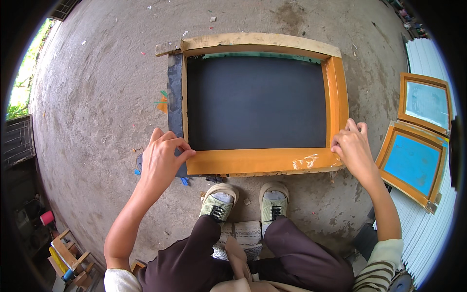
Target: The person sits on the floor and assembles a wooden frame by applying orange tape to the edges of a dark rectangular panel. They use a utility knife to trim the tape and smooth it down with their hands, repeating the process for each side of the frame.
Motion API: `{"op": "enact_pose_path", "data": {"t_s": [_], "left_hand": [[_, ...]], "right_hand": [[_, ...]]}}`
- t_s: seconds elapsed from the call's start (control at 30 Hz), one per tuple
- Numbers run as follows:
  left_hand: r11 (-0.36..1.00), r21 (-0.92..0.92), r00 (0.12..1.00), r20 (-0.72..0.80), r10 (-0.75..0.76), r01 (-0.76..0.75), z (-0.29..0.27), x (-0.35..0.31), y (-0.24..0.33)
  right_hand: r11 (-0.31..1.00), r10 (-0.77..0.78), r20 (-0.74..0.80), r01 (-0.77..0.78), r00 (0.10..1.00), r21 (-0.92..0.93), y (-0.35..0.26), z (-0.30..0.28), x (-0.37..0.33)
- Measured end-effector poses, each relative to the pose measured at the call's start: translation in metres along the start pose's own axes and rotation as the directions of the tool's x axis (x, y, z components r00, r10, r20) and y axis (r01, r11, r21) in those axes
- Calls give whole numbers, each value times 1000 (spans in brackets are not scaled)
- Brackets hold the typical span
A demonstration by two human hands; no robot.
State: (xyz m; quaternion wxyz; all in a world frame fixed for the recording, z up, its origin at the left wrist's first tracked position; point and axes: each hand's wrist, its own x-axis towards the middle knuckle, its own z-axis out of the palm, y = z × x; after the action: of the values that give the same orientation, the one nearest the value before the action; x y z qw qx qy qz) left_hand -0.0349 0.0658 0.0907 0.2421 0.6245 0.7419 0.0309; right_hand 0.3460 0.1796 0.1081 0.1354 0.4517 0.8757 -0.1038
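Note:
A wooden frame (262, 41) with a dark panel (255, 102) inside it lies on the floor before my feet. Glossy orange-brown tape (243, 161) runs along its near side, wrinkled toward the right. More such tape covers the right side, and dark tape (175, 92) covers the left; the far side is bare wood. My left hand (165, 152) pinches the near strip's left end between thumb and forefinger at the near left corner. At the near right corner my right hand (351, 145) has its fingers closed on the other end of that strip, its fingertips partly hidden.
Two smaller orange-edged frames, one with a pale panel (427, 104) and one with a blue panel (412, 163), lean on a white stack (413, 238) at right. Wooden pieces (70, 253) lie at lower left. Tape scraps (163, 103) litter the concrete floor (107, 97).

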Motion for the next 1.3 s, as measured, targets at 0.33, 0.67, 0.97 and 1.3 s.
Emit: {"op": "enact_pose_path", "data": {"t_s": [0.33, 0.67, 0.97, 1.3], "left_hand": [[957, 172, 971, -3, 238, -234, 9, 11, 5], [931, 226, 958, 54, 282, -287, 17, 15, 2], [936, 222, 962, 78, 261, -272, 15, 15, 9], [920, 252, 954, 86, 289, -301, 20, 14, 1]], "right_hand": [[963, -139, -71, 118, 988, -243, -7, 22, 3], [978, -122, -85, 105, 989, -182, -6, 34, 0], [976, -120, -94, 100, 988, -194, -6, 35, 1], [978, -107, -61, 94, 992, -187, -11, 34, 1]]}}
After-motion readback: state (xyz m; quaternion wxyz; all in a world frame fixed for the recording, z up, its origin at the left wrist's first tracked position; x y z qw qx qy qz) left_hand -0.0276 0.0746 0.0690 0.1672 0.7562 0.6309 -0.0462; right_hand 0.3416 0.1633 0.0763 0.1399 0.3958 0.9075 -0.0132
